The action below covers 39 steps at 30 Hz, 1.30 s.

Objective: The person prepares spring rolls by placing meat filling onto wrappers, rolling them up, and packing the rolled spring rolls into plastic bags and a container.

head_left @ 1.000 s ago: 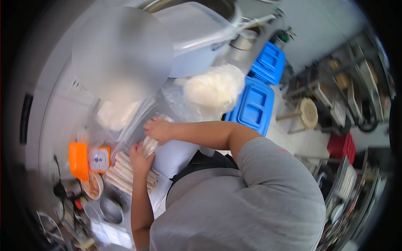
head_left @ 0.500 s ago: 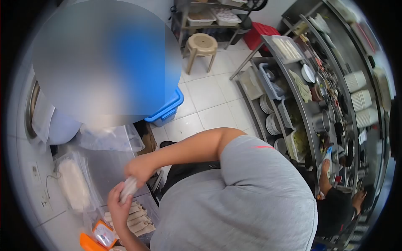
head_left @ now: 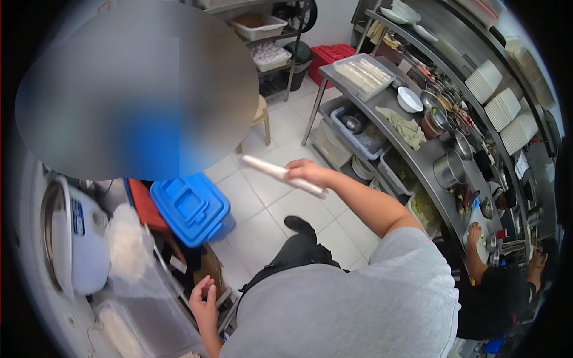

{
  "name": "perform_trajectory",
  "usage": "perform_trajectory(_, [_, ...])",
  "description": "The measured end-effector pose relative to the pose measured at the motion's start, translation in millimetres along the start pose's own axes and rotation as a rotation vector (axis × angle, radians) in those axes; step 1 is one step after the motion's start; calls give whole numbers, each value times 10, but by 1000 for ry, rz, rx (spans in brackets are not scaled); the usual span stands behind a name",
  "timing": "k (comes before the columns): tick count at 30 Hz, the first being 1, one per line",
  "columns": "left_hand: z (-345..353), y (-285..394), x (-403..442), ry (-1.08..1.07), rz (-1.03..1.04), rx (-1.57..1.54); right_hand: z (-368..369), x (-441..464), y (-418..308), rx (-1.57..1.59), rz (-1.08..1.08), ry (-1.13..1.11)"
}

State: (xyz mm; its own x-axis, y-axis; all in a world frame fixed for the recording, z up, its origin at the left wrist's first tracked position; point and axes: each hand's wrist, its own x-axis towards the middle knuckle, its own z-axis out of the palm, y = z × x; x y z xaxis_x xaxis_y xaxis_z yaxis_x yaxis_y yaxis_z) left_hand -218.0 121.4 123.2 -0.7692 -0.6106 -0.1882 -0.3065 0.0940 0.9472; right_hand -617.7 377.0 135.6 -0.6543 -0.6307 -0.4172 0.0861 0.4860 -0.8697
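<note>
My right hand (head_left: 307, 171) is closed around the middle of a long, thin white roll (head_left: 262, 166). Both ends of the roll stick out past my fingers, and it hangs tilted above the tiled floor. My left hand (head_left: 205, 302) is low at the left with its fingers loosely apart, and nothing shows in it. Beside that hand is the left counter, where a clear plastic sheet (head_left: 164, 319) and a white stack in plastic (head_left: 119, 333) lie. Similar white rolls (head_left: 363, 73) sit in a tray (head_left: 382, 89) on the steel table across the aisle.
A blue lidded bin (head_left: 191, 209) stands on the floor at the left, near a white bucket-like container (head_left: 83, 238). The steel table (head_left: 388, 110) holds a white bowl (head_left: 409, 99), a cloth (head_left: 403, 128) and a pot (head_left: 449, 169). Another person (head_left: 489, 298) in black works at the right.
My body has turned toward the aisle. Both hands were together at a whitish roll over the left counter; now they are apart, and my right hand carries the roll over the floor.
</note>
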Motion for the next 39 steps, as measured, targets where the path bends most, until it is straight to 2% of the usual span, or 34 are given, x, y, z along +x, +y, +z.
perform_trajectory(3, [823, 139, 683, -26, 35, 83, -1149, 194, 307, 119, -43, 412])
perform_trajectory(7, [1956, 11, 1449, -120, -39, 163, -2922, 502, 902, 182, -109, 629])
perform_trajectory(10, [2440, 105, 1656, -258, -104, 308, -4066, 545, 1015, 253, -141, 844])
perform_trajectory(12, [2573, -57, 1665, -315, -94, 376, -4762, 647, 1030, 25, -166, 1033])
perform_trajectory(13, [2621, -86, 1659, -299, -162, 379, -5093, 691, 1003, -93, -177, 1098])
perform_trajectory(14, [2638, -88, 1630, -284, -231, 382, -5588, 930, 1299, -281, -207, 1185])
perform_trajectory(15, [2664, -57, 1629, -269, -300, 385, -5790, 954, 1170, -414, -126, 1239])
perform_trajectory(16, [2710, 19, 1642, -256, -410, 323, -6037, 1051, 1150, -541, -122, 1244])
perform_trajectory(18, [2646, -396, 1691, -220, -494, 212, -6521, 1324, 1216, -794, -129, 1234])
perform_trajectory(19, [2694, -392, 1760, -208, -538, 279, -6686, 1476, 1310, -852, -117, 1200])
perform_trajectory(21, [2874, -269, 1857, -242, -470, 442, -6895, 1775, 1520, -953, -94, 1138])
perform_trajectory(24, [3278, 160, 2157, -315, -410, 600, -6869, 2157, 1840, -825, 182, 1064])
perform_trajectory(27, [3851, 558, 2500, -435, -277, 676, -6941, 2204, 1858, -844, 150, 1038])
perform_trajectory(29, [4481, 866, 2956, -528, -187, 675, -6894, 2191, 1850, -867, 150, 1034])
perform_trajectory(30, [4865, 924, 3204, -571, -115, 542, -6840, 2218, 1856, -851, 133, 1084])
perform_trajectory(32, [5817, 1525, 3649, -698, 10, 316, -6683, 2238, 1798, -824, 100, 1197])
perform_trajectory(34, [6793, 1880, 4017, -750, -25, -35, -6501, 2177, 1656, -752, 163, 1162])
perform_trajectory(35, [7171, 2378, 4085, -738, -154, -166, -6433, 2191, 1652, -744, 170, 1176])
perform_trajectory(36, [7532, 2603, 4159, -639, -214, -323, -6352, 2197, 1652, -734, 179, 1189])
perform_trajectory(38, [8038, 2681, 4404, -505, -288, -396, -6201, 2177, 1618, -724, 149, 1209])
perform_trajectory(39, [8051, 2731, 4464, -518, -315, -397, -6126, 2170, 1597, -723, 133, 1214])
